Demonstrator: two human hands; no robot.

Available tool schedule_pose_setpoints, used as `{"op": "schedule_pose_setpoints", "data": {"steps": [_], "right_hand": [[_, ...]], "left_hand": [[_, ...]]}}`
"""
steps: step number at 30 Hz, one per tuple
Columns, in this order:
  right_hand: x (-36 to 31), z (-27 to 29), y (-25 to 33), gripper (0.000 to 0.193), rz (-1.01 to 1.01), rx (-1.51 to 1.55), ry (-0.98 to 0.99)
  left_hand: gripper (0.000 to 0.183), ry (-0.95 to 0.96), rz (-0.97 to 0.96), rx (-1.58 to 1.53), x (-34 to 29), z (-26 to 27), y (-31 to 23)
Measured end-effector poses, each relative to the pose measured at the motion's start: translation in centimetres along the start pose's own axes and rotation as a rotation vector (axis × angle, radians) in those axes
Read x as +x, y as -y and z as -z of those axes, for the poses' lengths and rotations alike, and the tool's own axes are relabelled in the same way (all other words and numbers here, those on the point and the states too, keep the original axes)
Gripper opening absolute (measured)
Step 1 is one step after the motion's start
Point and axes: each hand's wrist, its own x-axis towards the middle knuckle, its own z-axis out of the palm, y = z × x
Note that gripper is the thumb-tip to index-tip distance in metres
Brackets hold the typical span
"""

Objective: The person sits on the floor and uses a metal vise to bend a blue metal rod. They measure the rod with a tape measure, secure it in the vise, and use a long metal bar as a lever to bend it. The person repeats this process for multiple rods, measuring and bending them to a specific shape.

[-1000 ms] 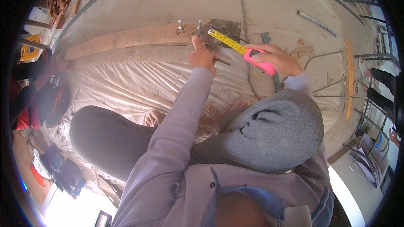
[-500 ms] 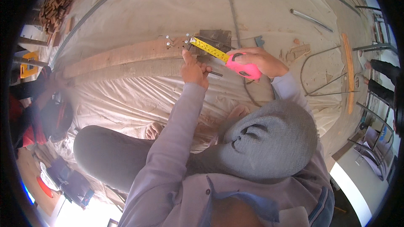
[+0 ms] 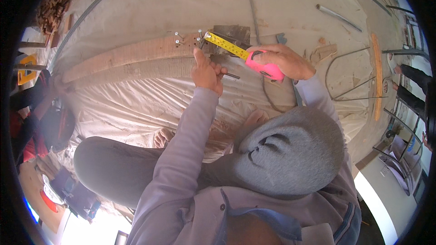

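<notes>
My right hand (image 3: pixel 290 60) is wrapped round a pink tape measure (image 3: pixel 265 69). Its yellow blade (image 3: pixel 227 45) is pulled out leftward, and the tip lies by several upright bolts (image 3: pixel 199 39) in a wooden plank (image 3: pixel 136 56). On the plank's near side, my left hand (image 3: pixel 207 73) has its index finger stretched toward the bolts. The other fingers are curled round a thin dark rod (image 3: pixel 232 76), whose end sticks out to the right. Behind the blade, a dark flat block (image 3: pixel 231 32) adjoins the plank's right end.
A metal tube (image 3: pixel 338 17) and a bent rod (image 3: pixel 328 75) lie on the sheet-covered floor, with a wooden strip (image 3: pixel 377 77) farther right. Wood scraps (image 3: pixel 56 0) are heaped at the far left. Another person (image 3: pixel 34 109) is at the left edge, beside the plank's left end.
The view has shifted slightly. Both hands keep their holds, and the tape tip stays by the bolts; its case sits almost the same.
</notes>
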Motion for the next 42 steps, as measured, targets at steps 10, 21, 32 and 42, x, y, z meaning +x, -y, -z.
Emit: {"op": "schedule_pose_setpoints", "data": {"steps": [10,21,32,42], "right_hand": [[0.1,-0.4,-0.2,0.044,0.031,-0.053,-0.051],[-2.9,-0.2,-0.4,0.041,0.196,-0.284,-0.041],[-12.8,-3.4,-15.2,0.045,-0.090,-0.937,-0.318],[-10.2,0.9,-15.2,0.040,-0.250,-0.937,-0.530]], "left_hand": [[0.048,-0.030,0.001,0.008,-0.2,-0.2,-0.2],[0.047,-0.019,0.024,-0.008,0.2,0.4,-0.4],[0.050,-0.020,0.035,0.062,0.7,0.4,0.2],[0.046,0.009,0.009,0.052,0.3,0.2,-0.2]]}}
